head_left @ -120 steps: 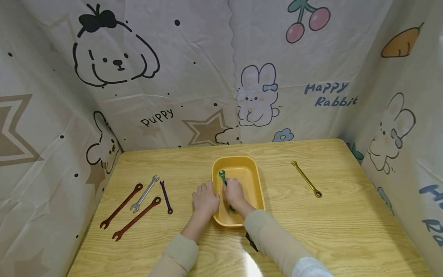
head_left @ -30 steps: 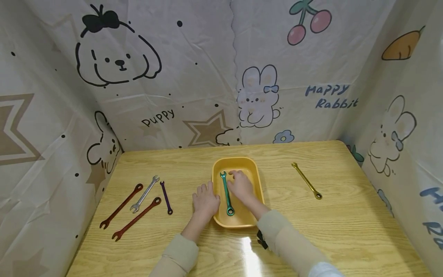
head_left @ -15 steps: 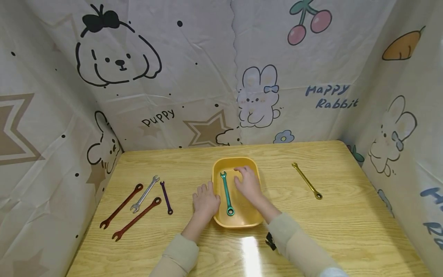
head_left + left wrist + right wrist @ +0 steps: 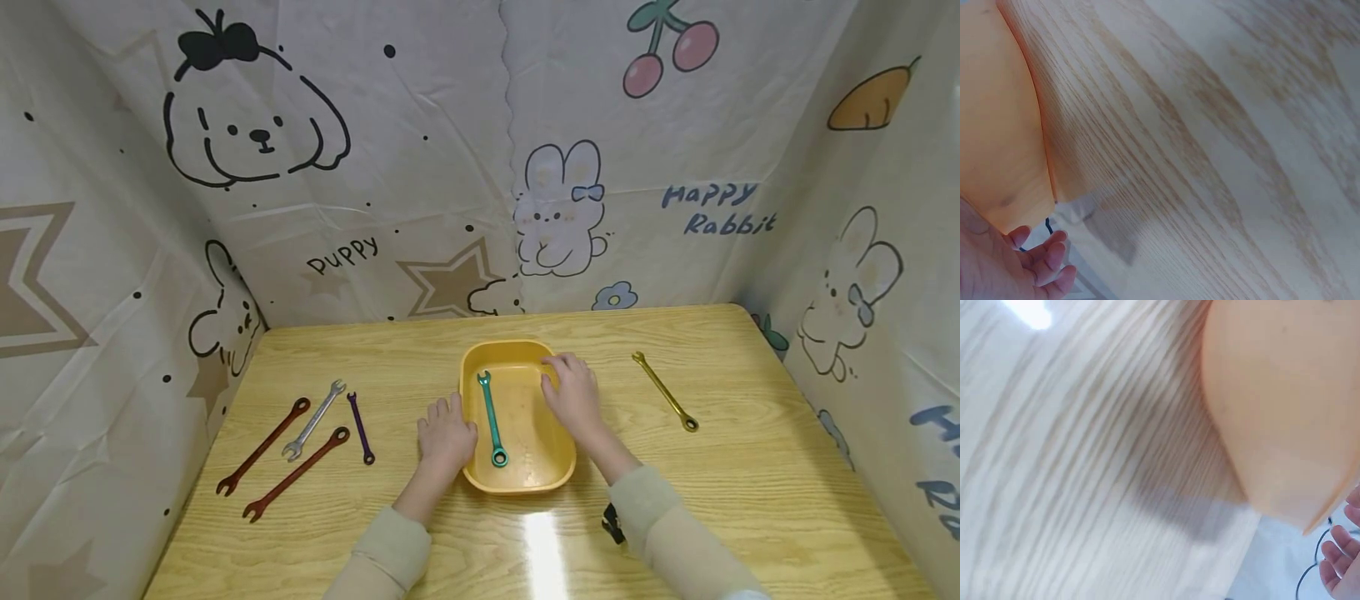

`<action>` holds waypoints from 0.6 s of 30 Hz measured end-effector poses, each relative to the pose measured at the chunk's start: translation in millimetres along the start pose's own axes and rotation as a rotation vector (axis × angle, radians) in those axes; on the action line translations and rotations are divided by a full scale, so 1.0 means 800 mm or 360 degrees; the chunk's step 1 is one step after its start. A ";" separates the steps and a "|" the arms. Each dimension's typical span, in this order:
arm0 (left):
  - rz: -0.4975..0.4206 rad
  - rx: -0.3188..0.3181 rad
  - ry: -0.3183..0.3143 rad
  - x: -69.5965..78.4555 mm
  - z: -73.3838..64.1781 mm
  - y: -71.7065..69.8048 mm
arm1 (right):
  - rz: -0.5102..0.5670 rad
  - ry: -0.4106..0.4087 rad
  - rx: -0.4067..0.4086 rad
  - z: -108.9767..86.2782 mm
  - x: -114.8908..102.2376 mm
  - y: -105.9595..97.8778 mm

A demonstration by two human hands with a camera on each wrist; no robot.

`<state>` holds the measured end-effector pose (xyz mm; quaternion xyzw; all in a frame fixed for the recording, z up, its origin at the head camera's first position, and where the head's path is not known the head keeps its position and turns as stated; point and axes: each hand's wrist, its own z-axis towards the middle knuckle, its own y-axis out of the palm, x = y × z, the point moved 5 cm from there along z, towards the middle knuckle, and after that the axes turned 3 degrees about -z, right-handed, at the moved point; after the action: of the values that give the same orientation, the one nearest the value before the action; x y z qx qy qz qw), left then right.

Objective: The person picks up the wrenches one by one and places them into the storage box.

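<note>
From my head feed, the yellow tray (image 4: 534, 433) sits near the middle of the wood-grain table (image 4: 720, 500). In its 9 o'clock half lies the green wrench (image 4: 492, 421), jaw end toward 11, ring end toward 5; neither hand holds it. My left hand (image 4: 447, 435) rests at the tray's 9 o'clock rim, its fingers relaxed, gripping nothing. My right hand (image 4: 573, 398) is at the 2 o'clock rim, fingers loosely bent and released, tips over the tray; I can't tell whether they touch the wall.

Out at 3 o'clock lies the gold wrench (image 4: 664, 392), with my right hand between it and the tray. At 9 o'clock, past my left hand, I count four more: the purple wrench (image 4: 361, 428) nearest, then the silver wrench (image 4: 314, 421) between two reddish-brown wrenches (image 4: 296, 476). A bright glare patch (image 4: 545, 554) falls on the table at 6 o'clock, and a black fitting (image 4: 613, 523) shows at my right cuff (image 4: 645, 498), toward 5. The printed cloth (image 4: 435, 100) rises at 12.
</note>
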<state>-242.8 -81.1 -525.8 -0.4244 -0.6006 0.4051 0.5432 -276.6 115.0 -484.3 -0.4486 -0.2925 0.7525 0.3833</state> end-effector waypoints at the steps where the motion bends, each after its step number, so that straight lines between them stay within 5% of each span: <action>1: -0.0002 -0.0001 -0.0002 0.000 0.000 0.000 | -0.0006 0.0006 0.0008 -0.001 0.004 -0.001; 18: 0.0009 -0.0006 -0.0002 -0.001 -0.001 -0.001 | -0.0059 0.0128 0.0149 -0.022 0.074 -0.023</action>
<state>-242.4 -81.8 -524.8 -0.4269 -0.6004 0.4059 0.5409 -272.6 176.2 -504.1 -0.4546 -0.2496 0.7394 0.4293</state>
